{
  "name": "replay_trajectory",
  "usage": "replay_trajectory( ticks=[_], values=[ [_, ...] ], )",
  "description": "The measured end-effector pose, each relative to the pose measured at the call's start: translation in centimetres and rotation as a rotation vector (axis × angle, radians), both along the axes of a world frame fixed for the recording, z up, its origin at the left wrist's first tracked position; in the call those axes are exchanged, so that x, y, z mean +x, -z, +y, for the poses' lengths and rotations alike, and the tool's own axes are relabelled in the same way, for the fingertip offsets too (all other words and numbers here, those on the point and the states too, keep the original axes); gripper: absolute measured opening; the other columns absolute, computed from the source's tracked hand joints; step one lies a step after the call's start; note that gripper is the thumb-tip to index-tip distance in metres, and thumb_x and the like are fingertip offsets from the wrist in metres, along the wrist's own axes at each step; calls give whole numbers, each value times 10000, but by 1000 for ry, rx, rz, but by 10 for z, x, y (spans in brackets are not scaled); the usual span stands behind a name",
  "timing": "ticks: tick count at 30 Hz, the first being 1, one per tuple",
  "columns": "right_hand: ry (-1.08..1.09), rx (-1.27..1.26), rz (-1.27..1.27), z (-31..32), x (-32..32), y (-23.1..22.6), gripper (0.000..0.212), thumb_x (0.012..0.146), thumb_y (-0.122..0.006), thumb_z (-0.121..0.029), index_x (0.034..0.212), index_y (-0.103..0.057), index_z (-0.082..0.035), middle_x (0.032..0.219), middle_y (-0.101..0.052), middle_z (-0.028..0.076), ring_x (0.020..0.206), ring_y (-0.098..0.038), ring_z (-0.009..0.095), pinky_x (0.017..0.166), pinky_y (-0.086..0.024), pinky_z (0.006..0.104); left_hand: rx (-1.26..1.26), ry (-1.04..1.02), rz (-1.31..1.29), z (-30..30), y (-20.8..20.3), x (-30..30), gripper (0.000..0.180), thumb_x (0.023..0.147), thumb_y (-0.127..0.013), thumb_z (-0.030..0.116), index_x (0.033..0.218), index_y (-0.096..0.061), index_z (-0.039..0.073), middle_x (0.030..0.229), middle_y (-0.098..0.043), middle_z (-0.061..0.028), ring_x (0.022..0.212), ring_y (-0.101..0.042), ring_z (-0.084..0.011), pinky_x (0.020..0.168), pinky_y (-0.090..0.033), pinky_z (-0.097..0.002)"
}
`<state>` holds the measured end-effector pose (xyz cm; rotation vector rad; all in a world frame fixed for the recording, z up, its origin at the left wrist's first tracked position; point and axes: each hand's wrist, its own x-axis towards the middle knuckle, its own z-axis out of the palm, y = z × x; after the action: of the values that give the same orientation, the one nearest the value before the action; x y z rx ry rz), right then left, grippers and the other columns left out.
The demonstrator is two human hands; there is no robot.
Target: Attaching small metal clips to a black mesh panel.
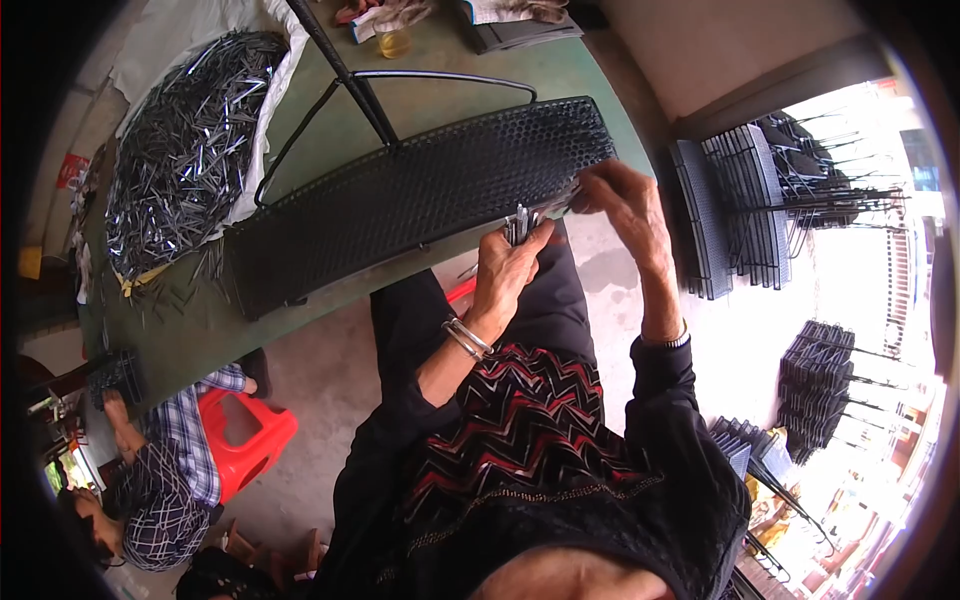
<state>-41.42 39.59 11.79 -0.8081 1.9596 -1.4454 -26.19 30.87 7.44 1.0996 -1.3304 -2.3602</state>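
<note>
My left hand (505, 268) is closed around several small shiny metal strips (517, 226), which stick up between thumb and fingers just below the near edge of a black metal mesh panel (430, 180). The long panel lies across the table, with a black rod frame (340, 75) rising from its far side. At the panel's right end, my right hand (630, 215) is bent with its fingers drawn together. Something pale and shiny shows by its fingertips, too blurred to name. Both hands are close together over the table's near edge.
On the green table (310, 155), a white sack (285, 90) holds a heap of dark metal strips (190, 150). Gloves (395, 14) and a cup of yellowish liquid (394, 42) are at the back. Stacked mesh panels (740, 205) stand right. Another person (165, 480) sits left near a red stool (250, 445).
</note>
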Motion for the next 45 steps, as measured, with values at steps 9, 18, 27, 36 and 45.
replay_trajectory(
  ticks=[9,18,27,36,45],
  values=[
    [439,-131,606,-24,-38,32,106,892,-602,-88,924,-638,6,759,-682,92,692,-693,150,621,-514,247,372,-11,220,-6,16,-4,261,941,-581,220,1079,-600,0,921,-670,-127,568,-492,-53,470,-371,-200],
    [394,-105,600,-36,-38,47,93,887,-608,-87,916,-636,-3,757,-668,106,687,-692,159,610,-508,262,567,-1,228,-11,18,-3,286,953,-549,210,1150,-560,3,1039,-643,-185,918,-648,-214,794,-558,-373],
    [236,64,876,-37,-45,42,112,868,-608,-105,945,-643,-33,789,-643,143,685,-639,281,626,-492,342,608,-43,250,-8,21,-1,237,961,-530,203,1113,-556,22,1020,-638,-185,918,-643,-284,854,-541,-492],
    [186,147,1055,-36,-42,42,133,839,-656,-198,949,-695,-135,873,-583,83,797,-611,271,687,-491,375,547,-78,235,-7,18,-1,227,948,-557,185,1093,-570,11,907,-641,-129,772,-626,-178,802,-577,-438],
    [336,51,961,-25,-25,41,229,890,-632,-266,1017,-705,-89,860,-583,95,779,-592,227,666,-458,326,476,-56,297,-9,12,2,272,942,-585,215,1130,-579,18,876,-639,-97,697,-567,-107,569,-455,-248]
  ],
)
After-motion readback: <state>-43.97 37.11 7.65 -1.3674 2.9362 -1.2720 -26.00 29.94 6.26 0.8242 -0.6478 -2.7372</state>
